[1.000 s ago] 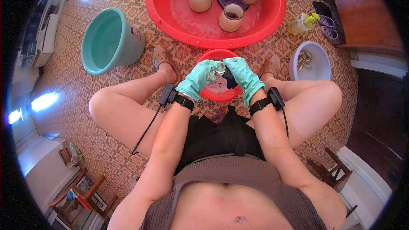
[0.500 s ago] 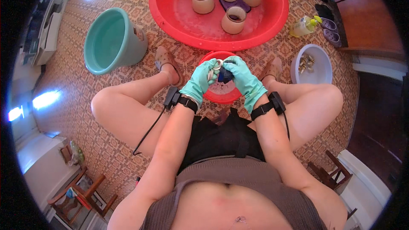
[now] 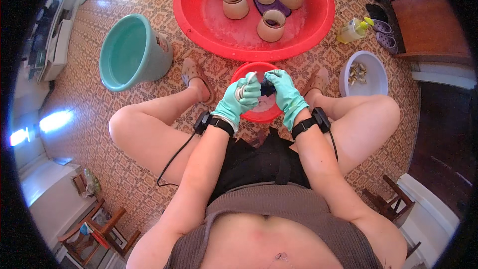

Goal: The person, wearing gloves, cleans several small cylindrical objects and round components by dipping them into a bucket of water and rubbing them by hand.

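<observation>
Both my hands wear mint-green rubber gloves and are above a small red basin [image 3: 262, 115] between my feet. My left hand [image 3: 238, 100] is closed around several white rings [image 3: 240, 92], one more standing up at its fingertips. A dark blue cloth [image 3: 268, 88] is pinched in my right hand [image 3: 286, 93], its near part hanging between the two hands. The cloth is close to the upper ring; whether they touch I cannot tell. Water with pale suds shows in the basin below.
Ahead, a large red tub [image 3: 201, 44] holds several beige lampshades [image 3: 235, 4] and a purple cloth [image 3: 275, 12]. A teal bucket [image 3: 158, 62] with water stands left. To the right are a yellow pump bottle [image 3: 352, 31] and a lavender basin [image 3: 374, 89] with small brass-coloured pieces [image 3: 357, 73].
The upper ring, earlier facing up beside the cloth, is now turned edge-on at my left fingertips. My right hand and the cloth have shifted slightly, and the cloth looks more bunched.
</observation>
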### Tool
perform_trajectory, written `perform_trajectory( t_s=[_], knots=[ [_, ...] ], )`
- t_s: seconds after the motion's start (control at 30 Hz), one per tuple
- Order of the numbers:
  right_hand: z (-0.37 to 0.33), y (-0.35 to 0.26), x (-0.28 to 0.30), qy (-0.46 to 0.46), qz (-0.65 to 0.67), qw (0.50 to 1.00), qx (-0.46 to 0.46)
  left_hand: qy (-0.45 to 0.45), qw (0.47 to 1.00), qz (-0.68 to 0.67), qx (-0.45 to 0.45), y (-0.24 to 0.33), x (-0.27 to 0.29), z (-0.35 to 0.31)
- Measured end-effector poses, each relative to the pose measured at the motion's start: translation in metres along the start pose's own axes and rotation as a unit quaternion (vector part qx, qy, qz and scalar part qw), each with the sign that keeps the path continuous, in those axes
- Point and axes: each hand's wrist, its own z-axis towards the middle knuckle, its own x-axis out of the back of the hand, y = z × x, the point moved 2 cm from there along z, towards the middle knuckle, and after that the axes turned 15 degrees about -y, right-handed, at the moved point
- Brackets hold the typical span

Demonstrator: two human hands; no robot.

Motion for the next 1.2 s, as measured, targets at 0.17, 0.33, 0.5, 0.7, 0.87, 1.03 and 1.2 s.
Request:
perform_trajectory(
  t_s=[0.17, 0.33, 0.5, 0.7, 0.87, 1.03, 1.2],
  knots=[
    [0.0, -0.011, -0.001, -0.034, 0.107, 0.992, 0.052, -0.001, 0.992, -0.101, -0.07, 0.007, 0.002, 0.004],
    [-0.014, -0.039, -0.042, -0.117, 0.085, 0.986, 0.077, 0.11, 0.992, -0.001, -0.061, 0.014, 0.012, -0.006],
    [-0.011, -0.028, -0.035, -0.126, -0.093, 0.982, 0.107, 0.386, 0.821, 0.42, 0.025, 0.008, 0.007, 0.012],
    [-0.018, -0.039, -0.046, -0.177, -0.02, 0.978, 0.106, 0.309, 0.734, 0.605, -0.005, 0.014, 0.017, -0.002],
    [-0.022, -0.055, -0.065, -0.191, 0.069, 0.974, 0.1, 0.218, 0.701, 0.678, -0.026, 0.042, 0.036, -0.031],
    [-0.019, -0.052, -0.024, -0.111, 0.044, 0.989, 0.082, 0.147, 0.97, 0.186, -0.053, 0.017, 0.018, 0.0],
    [-0.017, -0.048, -0.029, -0.093, 0.01, 0.993, 0.076, 0.137, 0.966, 0.215, -0.048, 0.02, 0.007, -0.002]
  ],
)
